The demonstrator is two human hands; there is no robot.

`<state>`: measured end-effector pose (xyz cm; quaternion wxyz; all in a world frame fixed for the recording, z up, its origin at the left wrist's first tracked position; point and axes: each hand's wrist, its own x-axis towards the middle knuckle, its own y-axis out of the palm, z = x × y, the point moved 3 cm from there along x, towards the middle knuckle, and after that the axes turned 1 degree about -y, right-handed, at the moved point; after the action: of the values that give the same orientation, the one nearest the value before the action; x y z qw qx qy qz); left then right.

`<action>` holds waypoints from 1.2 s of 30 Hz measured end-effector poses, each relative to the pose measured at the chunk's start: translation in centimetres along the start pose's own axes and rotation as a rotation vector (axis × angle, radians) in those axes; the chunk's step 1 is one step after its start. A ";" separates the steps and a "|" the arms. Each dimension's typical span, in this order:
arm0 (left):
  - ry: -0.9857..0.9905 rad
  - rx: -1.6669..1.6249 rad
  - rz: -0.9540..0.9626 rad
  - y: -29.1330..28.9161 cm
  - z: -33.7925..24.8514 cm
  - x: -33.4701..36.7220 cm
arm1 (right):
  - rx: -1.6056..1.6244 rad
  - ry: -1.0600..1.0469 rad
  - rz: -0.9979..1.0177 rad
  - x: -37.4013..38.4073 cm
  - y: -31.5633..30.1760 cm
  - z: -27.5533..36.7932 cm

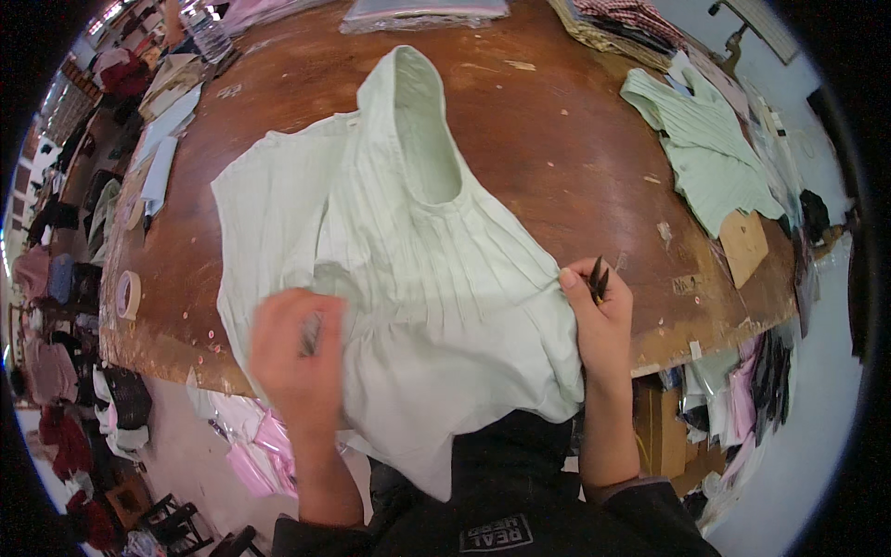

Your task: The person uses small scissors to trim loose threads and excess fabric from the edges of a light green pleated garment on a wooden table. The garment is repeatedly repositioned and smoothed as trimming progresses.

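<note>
A pale green sleeveless top with pleats down its front lies across the near part of the table, and its lower end hangs over the front edge toward me. One armhole stands up at the far side. My right hand is closed, pinching the top's right edge between thumb and finger. In that same hand, a small pair of dark pointed thread snips pokes out above the fingers. Over the left part of the top is my left hand, smeared by motion, so its fingers cannot be made out.
The brown wooden table has worn edges. A tape roll lies at left, near folded papers and a plastic bottle. Another pale green garment and a tan card piece lie right. Plastic-wrapped packs sit far back.
</note>
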<state>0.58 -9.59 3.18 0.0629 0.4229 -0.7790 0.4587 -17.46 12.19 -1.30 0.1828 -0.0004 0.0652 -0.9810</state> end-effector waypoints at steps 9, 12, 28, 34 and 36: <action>-0.661 -0.758 0.501 5.8 -3.6 -2.2 | -0.142 -0.599 0.407 -4.8 4.3 4.5; -0.868 -1.093 0.520 7.4 -1.7 -3.3 | -0.223 -0.601 0.595 -7.0 6.6 3.4; -0.964 -1.624 0.180 7.5 -0.8 -1.9 | -0.382 -0.564 0.709 -9.2 5.7 5.1; -0.952 -1.687 0.195 7.3 -0.4 -2.0 | -0.361 -0.395 0.326 -5.3 4.8 5.2; -0.999 -1.715 0.176 7.2 -0.3 -2.0 | -0.402 -0.260 0.302 -4.2 5.2 4.0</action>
<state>-3.42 -6.56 -2.39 -0.0220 0.3196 -0.8126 -0.4868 -11.55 8.35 2.08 0.3297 -0.1527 0.2336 -0.9019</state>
